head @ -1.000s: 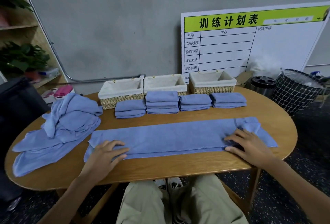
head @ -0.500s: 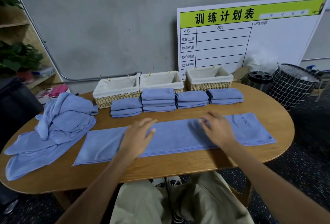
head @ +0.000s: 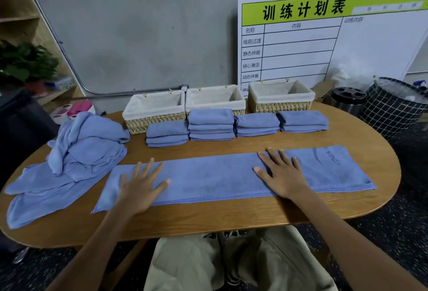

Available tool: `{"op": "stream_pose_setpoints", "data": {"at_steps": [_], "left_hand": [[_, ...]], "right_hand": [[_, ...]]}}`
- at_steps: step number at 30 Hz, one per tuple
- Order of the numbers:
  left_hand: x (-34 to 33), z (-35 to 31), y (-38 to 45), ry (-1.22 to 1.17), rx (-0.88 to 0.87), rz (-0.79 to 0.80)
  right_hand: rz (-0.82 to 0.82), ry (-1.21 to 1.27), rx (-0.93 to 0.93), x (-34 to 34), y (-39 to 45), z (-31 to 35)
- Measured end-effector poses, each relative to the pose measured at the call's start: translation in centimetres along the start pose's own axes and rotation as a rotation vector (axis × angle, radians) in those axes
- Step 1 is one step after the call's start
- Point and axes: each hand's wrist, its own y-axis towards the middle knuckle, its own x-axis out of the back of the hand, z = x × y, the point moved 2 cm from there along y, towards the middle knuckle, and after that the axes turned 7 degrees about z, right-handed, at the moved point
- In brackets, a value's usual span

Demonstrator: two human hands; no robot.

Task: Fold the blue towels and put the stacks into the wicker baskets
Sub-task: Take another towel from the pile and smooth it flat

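A: Both palms lie flat, gripping nothing: left hand (head: 141,186) and right hand (head: 283,175) have slid outward from mid-towel.

B: So the towel (head: 213,177), a smoothed strip at the table's (head: 208,219) near edge, seems ready for cross-folding; baskets (head: 215,99) wait far side.

We see wooden surface (head: 231,219) carrying: long towel (head: 215,178) flat near front edge, heap (head: 69,158) left, four stacks (head: 231,126) mid, three baskets (head: 215,100) behind.
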Motion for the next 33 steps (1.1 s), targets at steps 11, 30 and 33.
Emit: {"op": "stream_pose_setpoints", "data": {"at_steps": [11, 30, 33], "left_hand": [[-0.1, 5.9, -0.9, 0.003, 0.005, -0.048], [-0.3, 3.3, -0.1, -0.02, -0.028, -0.055], [-0.3, 3.2, 0.0, -0.019, -0.027, -0.042]], "right_hand": [[-0.017, 0.001, -0.004, 0.0, -0.1, 0.0], [-0.022, -0.018, -0.022, 0.5, -0.6, -2.9], [-0.036, -0.006, -0.107, 1.2, -1.2, -6.8]]}}
